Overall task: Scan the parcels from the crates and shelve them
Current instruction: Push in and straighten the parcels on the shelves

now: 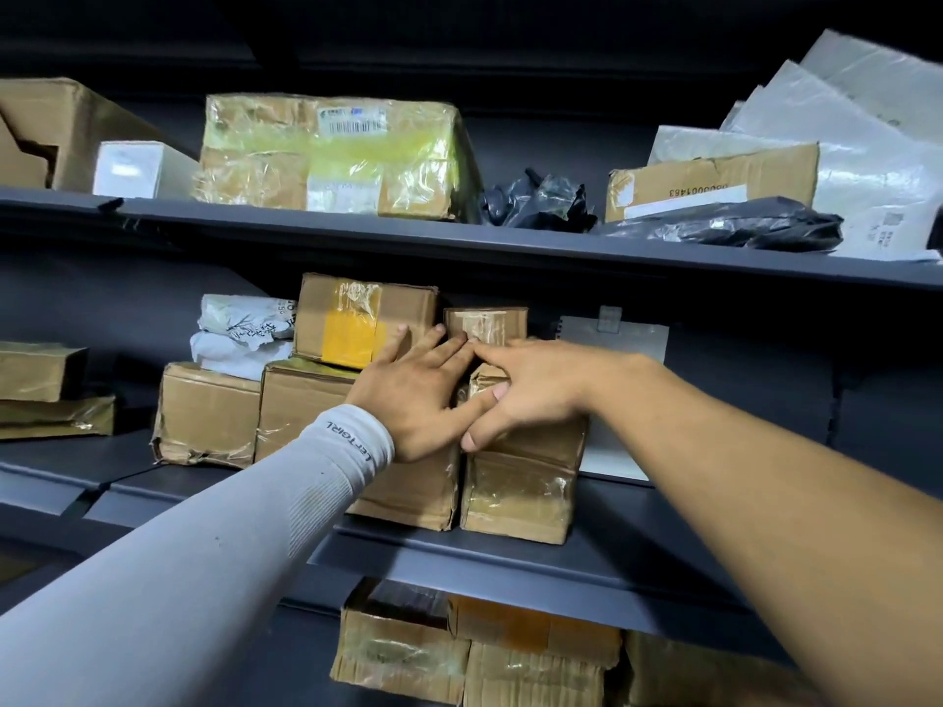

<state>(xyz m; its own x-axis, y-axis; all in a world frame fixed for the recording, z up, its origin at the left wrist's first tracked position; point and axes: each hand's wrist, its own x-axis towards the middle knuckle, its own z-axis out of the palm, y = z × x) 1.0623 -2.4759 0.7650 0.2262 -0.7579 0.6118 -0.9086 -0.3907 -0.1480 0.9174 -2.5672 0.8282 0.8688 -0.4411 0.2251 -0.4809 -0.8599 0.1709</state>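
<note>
Hands meet on the middle shelf [587, 558], both reaching forward into a cluster of brown cardboard parcels. The left hand [418, 395], in a grey sleeve [245, 528], lies flat with fingers straight and spread, its fingertips touching the yellow-taped box [352, 318] and the small box [485, 325] behind. The right hand [525, 385] comes in from the right, fingers extended over the top of the tall parcel [520, 482], thumb hooked down its front face near the left edge. The two hands touch at the fingertips and again where the right thumb meets the left hand's edge; neither is closed round anything, though the right hand's thumb and fingers bracket the parcel's top corner.

That tall parcel stands upright at the shelf's front lip, long axis vertical, pressed against the neighbouring box [408, 492] on its left. It sits directly beneath the right hand, which is the nearer of the two; the left hand lies slightly left and above. To my eye this is the seating step: the parcel looks placed, and what remains is a push straight back, away from the person, so it clears the edge. The risk is tipping, since the contact is high on a tall, narrow carton.

Other parcels and grey mailers [842, 145] fill the upper shelf [510, 242].
</note>
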